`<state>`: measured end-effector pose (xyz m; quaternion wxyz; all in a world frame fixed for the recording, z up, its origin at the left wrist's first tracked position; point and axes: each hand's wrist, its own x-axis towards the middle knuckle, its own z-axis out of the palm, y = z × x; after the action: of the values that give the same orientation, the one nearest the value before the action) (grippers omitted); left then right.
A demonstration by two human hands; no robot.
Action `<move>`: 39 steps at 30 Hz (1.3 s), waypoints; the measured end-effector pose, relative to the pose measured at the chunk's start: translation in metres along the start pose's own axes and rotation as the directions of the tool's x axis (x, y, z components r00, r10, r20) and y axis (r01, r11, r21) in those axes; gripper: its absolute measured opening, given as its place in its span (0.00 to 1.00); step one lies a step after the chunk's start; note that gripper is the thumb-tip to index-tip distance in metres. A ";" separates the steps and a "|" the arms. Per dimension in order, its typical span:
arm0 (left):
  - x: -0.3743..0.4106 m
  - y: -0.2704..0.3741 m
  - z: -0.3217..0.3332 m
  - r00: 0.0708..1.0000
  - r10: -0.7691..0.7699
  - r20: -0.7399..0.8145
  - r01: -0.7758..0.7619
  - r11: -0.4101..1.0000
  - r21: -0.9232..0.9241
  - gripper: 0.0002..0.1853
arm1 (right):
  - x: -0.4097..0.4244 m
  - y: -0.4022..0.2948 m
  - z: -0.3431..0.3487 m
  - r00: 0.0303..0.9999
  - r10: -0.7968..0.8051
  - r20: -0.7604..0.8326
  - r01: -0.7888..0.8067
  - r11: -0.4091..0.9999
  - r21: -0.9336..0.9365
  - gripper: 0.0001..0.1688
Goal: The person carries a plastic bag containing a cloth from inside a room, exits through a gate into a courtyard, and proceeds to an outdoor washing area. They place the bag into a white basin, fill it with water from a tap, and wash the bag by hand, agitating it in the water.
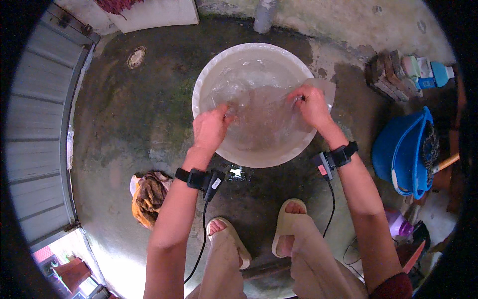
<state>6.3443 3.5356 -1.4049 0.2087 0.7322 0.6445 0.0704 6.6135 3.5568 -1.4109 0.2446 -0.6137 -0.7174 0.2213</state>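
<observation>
A round white basin (203,80) with a scalloped rim stands on the wet floor, holding water. A thin translucent sheet (323,86), plastic film or fine cloth, spreads through the water and sticks out past the basin's right rim. At the left side of the basin, my left hand (211,127) pinches one part of this sheet near the surface. Over the right side, my right hand (312,104) grips it between bent fingers. The sheet's submerged outline is blurred by the water. Each wrist wears a black strap with a small cabled device.
A crumpled brown and orange cloth (151,198) lies on the floor at left. To the right are a blue bucket (396,149), bricks (392,74) with bottles beside them, and a purple container (399,223). A floor drain (137,57) and a pipe (265,17) are farther off.
</observation>
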 end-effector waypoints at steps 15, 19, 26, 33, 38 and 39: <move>0.010 0.007 0.050 0.970 0.091 0.226 -0.137 0.970 0.199 0.48 | 0.009 0.003 0.058 0.948 0.087 0.307 -0.025 0.979 -0.202 0.40; 0.016 0.005 0.055 0.960 0.057 0.273 -0.128 0.959 0.252 0.45 | 0.006 0.002 0.073 0.892 0.172 0.419 -0.031 0.946 -0.323 0.49; 0.019 0.004 0.087 0.961 0.089 0.262 -0.166 0.943 0.289 0.29 | -0.013 0.032 0.097 0.918 0.001 0.396 0.204 0.855 -0.476 0.47; 0.028 -0.019 0.088 0.923 0.270 0.275 -0.300 0.951 0.074 0.10 | -0.003 0.026 0.084 0.848 0.049 0.528 0.161 0.925 -0.344 0.24; 0.018 -0.027 0.066 0.934 0.336 0.122 -0.332 0.942 -0.048 0.12 | -0.014 0.028 0.068 0.914 -0.151 0.377 0.142 0.988 0.053 0.16; 0.017 -0.030 0.060 0.934 0.350 0.074 -0.345 0.936 -0.071 0.12 | -0.013 0.023 0.064 0.927 -0.145 0.346 0.130 0.989 0.065 0.15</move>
<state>6.3421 3.5415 -1.4731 0.2413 0.8308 0.4928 0.0932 6.5934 3.5464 -1.4764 0.1405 -0.5077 -0.7858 0.3240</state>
